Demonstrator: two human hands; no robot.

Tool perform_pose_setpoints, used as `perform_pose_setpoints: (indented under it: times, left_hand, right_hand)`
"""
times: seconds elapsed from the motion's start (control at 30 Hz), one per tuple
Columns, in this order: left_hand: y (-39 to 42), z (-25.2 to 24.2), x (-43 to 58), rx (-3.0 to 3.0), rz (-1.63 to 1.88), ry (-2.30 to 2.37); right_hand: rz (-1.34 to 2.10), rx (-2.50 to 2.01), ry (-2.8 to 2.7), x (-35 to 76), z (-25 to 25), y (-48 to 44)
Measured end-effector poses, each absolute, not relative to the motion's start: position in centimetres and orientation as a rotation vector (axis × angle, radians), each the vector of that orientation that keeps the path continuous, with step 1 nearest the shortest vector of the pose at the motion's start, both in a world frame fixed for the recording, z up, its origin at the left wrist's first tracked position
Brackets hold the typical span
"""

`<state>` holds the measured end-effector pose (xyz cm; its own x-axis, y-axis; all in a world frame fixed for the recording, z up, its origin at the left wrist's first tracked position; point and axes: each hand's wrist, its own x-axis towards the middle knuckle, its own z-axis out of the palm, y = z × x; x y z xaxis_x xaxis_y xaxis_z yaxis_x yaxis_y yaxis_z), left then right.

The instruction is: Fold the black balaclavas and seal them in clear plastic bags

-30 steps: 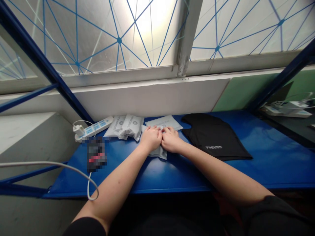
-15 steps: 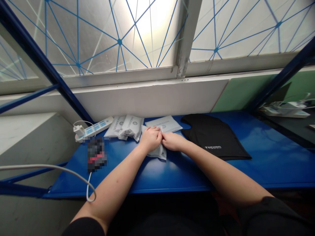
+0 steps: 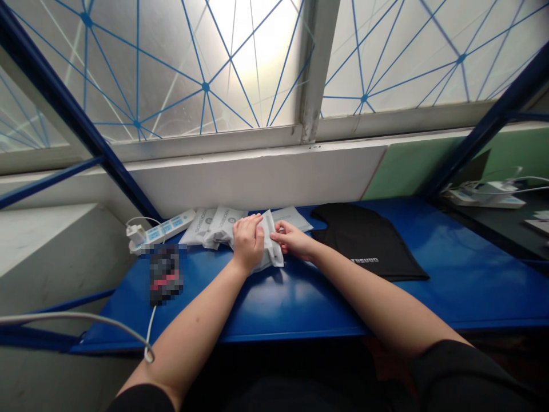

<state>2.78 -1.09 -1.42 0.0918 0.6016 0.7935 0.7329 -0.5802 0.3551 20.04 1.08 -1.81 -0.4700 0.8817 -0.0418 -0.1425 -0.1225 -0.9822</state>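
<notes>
A pale plastic packet (image 3: 270,254) is between my two hands on the blue table. My left hand (image 3: 249,243) lies over its left part, fingers together and bent around it. The right edge of the packet is pinched by the fingertips of my right hand (image 3: 292,239). Behind them a flat printed packet (image 3: 295,217) rests on the table, partly hidden. Two plump printed packets (image 3: 223,223) sit just left of my left hand. Right of my right hand a black cloth (image 3: 369,240) with white lettering is spread flat.
A white power strip (image 3: 171,228) with a plug lies at the back left, near a pixelated dark object (image 3: 165,274) with a cable. Blue frame bars rise at both sides. The table's (image 3: 295,330) front edge is close to me. Another power strip (image 3: 484,197) is at the far right.
My hands have moved apart a little, my left hand going left. The packet, mostly covered before, now shows between them, with its right edge raised.
</notes>
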Motion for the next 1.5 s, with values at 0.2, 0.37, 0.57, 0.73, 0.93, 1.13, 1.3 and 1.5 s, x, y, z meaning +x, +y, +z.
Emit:
perform_pose_setpoints:
  times: [0.2,0.37,0.57,0.73,0.93,1.13,1.3,1.5]
  left_hand:
    - [-3.3,-0.2,3.2,-2.364,-1.301,-1.188]
    - [-3.2,-0.7,4.4,-2.481,-0.943,-1.241]
    - [-1.2,-1.8,4.2,-2.381,-0.807,-1.386]
    - [-0.5,-2.0,3.5,-2.295,-0.931,-1.52]
    - [-0.3,-1.7,3.2,-2.18,-1.045,-1.586]
    - [-0.8,-1.6,3.3,-2.234,-0.976,-1.526]
    - [-1.1,-1.6,3.7,-2.201,-0.858,-1.54]
    - [-1.1,-1.5,3.6,-2.197,-0.85,-1.525]
  right_hand:
    - [1.423,-0.801,-1.004,20.0,-1.7,2.4]
    - [1.236,-0.876,-1.046,19.9,-2.2,2.5]
    - [1.238,-1.048,-1.191,19.8,-3.4,2.9]
    - [0.839,-1.123,-1.639,20.3,-3.5,2.5]
    - [0.02,-1.25,-2.015,20.5,-2.2,1.0]
    - [-0.244,-1.298,-2.089,21.1,-2.0,1.1]
    - [-0.277,-1.245,-2.236,21.4,-1.9,1.5]
    - [-0.313,-1.262,-2.247,21.2,-1.4,1.2]
